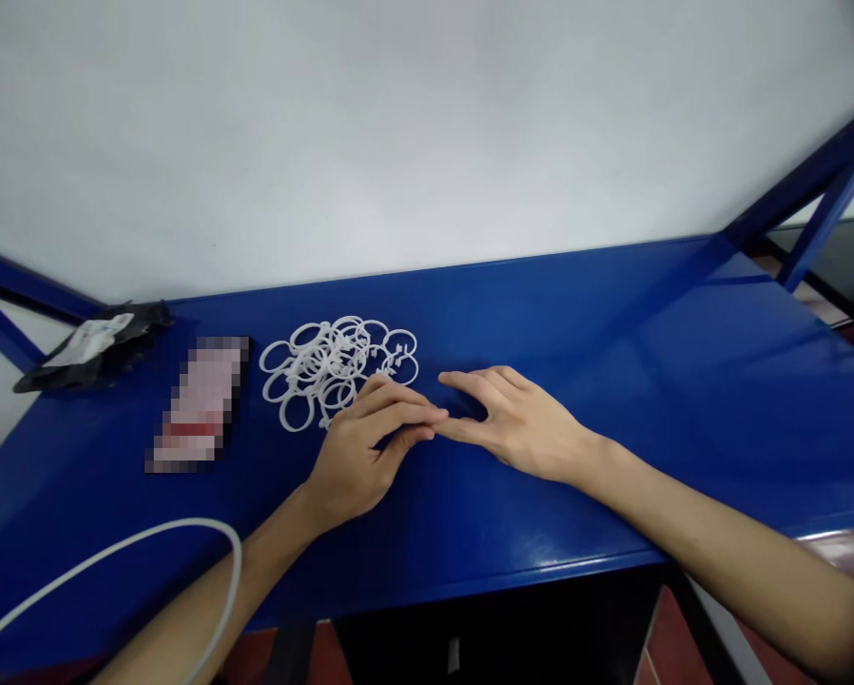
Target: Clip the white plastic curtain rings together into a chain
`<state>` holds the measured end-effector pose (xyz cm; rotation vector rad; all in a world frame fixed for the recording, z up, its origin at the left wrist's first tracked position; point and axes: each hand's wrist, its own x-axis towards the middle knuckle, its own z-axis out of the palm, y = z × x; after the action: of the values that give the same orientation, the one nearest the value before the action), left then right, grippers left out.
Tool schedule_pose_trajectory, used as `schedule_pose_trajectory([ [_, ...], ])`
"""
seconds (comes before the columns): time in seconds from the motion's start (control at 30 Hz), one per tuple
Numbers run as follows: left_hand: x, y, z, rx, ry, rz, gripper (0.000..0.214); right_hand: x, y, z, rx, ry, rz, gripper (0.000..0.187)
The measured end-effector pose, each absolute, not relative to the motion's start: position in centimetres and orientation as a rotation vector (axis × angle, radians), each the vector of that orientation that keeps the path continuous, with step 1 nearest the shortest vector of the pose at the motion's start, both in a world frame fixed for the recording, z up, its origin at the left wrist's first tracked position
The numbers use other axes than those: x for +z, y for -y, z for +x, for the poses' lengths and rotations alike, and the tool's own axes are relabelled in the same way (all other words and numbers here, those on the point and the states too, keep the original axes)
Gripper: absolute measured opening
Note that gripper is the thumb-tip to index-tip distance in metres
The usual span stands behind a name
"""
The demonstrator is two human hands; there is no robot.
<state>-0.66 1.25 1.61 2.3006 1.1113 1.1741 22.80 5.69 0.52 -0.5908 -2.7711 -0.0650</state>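
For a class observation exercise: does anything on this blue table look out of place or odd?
Yes. The white plastic rings lie in a tangled heap beside the left hand, not laid out separately. A white cable curves loosely across the near corner of the blue table, and a flat item is pixelated, so it cannot be identified.

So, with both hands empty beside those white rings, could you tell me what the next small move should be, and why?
Probably bring the left hand onto the nearest ring in the pile and pick it up. Its fingers already reach the pile's edge, while the right hand lies further off, and both hands are empty.
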Motion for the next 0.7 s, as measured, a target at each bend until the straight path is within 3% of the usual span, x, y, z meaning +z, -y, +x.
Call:
schedule_pose_trajectory([
  [0.33,1.8,-0.9,-0.7,1.231,-1.045,2.6,0.021,1.2,-4.7,22.8,0.475,2.608,-0.516,0.028],
  [0.7,1.9,-0.4,-0.6,1.368,-1.017,2.568,0.011,1.3,-4.6,22.8,0.658,2.562,-0.492,0.038],
])
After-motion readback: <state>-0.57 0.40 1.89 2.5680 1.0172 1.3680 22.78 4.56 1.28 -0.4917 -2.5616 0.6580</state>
